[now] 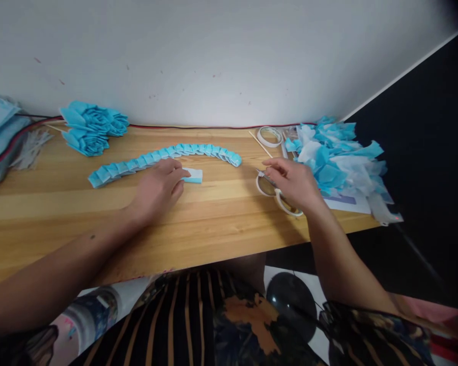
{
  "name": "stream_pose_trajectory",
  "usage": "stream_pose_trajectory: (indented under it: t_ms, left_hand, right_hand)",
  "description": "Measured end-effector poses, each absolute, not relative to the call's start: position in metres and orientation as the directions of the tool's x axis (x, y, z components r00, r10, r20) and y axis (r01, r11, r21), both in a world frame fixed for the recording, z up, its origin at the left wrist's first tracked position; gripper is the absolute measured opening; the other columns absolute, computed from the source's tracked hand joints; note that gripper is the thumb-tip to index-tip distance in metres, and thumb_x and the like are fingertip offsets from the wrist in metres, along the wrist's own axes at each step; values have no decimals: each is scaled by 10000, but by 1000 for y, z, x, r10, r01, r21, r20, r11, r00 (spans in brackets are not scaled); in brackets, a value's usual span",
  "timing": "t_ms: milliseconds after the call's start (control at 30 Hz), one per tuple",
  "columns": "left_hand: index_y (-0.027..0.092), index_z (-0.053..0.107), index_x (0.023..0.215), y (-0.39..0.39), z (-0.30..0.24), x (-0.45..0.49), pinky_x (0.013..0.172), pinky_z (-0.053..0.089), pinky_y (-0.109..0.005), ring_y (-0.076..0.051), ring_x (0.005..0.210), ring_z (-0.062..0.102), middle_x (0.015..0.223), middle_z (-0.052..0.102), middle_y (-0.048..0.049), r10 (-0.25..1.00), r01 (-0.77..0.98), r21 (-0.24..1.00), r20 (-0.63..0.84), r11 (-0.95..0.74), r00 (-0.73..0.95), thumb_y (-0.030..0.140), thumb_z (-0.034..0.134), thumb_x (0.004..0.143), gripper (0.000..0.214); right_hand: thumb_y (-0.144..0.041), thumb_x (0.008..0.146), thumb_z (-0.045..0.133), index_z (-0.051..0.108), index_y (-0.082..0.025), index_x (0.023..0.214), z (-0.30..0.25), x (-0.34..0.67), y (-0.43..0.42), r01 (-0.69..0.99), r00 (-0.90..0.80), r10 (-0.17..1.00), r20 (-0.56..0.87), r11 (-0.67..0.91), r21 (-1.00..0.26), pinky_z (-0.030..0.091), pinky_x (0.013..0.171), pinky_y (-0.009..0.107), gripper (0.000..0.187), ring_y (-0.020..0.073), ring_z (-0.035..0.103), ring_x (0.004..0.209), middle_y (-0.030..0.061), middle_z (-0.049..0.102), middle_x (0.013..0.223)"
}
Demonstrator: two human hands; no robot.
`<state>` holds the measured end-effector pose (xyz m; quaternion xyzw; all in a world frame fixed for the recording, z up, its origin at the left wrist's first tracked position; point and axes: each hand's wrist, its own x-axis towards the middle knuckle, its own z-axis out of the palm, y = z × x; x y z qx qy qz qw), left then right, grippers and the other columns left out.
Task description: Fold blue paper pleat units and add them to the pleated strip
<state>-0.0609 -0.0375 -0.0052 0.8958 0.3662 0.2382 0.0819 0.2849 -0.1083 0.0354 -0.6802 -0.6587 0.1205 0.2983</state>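
My left hand [159, 189] rests low over the table, fingers closed on one end of a small folded blue-and-white strip [194, 176] that looks like crepe paper or thin fabric. Just beyond it lies a curved row of pleated light-blue folds [168, 153]. My right hand [293, 182] is at the scissors [266, 186], its thumb and fingers closed around their metal part. The white loop handles stick out to the left and below the hand. The fingers partly hide the blades.
A wooden table [221, 218] runs along a white wall. Blue rosettes [93, 124] lie at the back left beside bagged material [0, 132]. Toward the right are a tape roll [269, 136], a thin stick [260, 144] and a pile of blue and white petals [336, 157].
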Motion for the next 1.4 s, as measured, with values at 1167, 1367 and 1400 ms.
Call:
stream_pose_trajectory:
  t_ms: [1167, 1367, 1400]
  left_hand:
    - [183, 772, 1047, -80, 4, -77, 711, 496, -311, -163, 711, 614, 787, 693, -18, 905, 153, 966, -248, 206, 345, 433, 795, 794, 356]
    - [138, 746, 845, -60, 12, -47, 724, 524, -315, -188, 792, 672, 816, 731, -75, 918, -139, 947, -234, 290, 321, 540, 884, 710, 446]
    - [136, 738, 814, -57, 14, -42, 713, 519, -313, -188, 770, 679, 779, 731, -75, 922, -149, 944, -238, 293, 304, 535, 888, 711, 438]
  right_hand:
    - [-341, 805, 711, 556, -227, 805, 17, 153, -32, 384, -388, 921, 34, 195, -903, 411, 646, 290, 192, 139, 565, 684, -38, 625, 744]
    - [-347, 802, 709, 563, -230, 891, 30, 149, -41, 290, -370, 923, 104, 221, -931, 433, 644, 294, 208, 135, 575, 693, -34, 641, 774]
    - [-348, 799, 709, 567, -231, 911, 31, 149, -41, 298, -346, 931, 113, 224, -928, 429, 640, 294, 216, 133, 568, 679, -38, 637, 758]
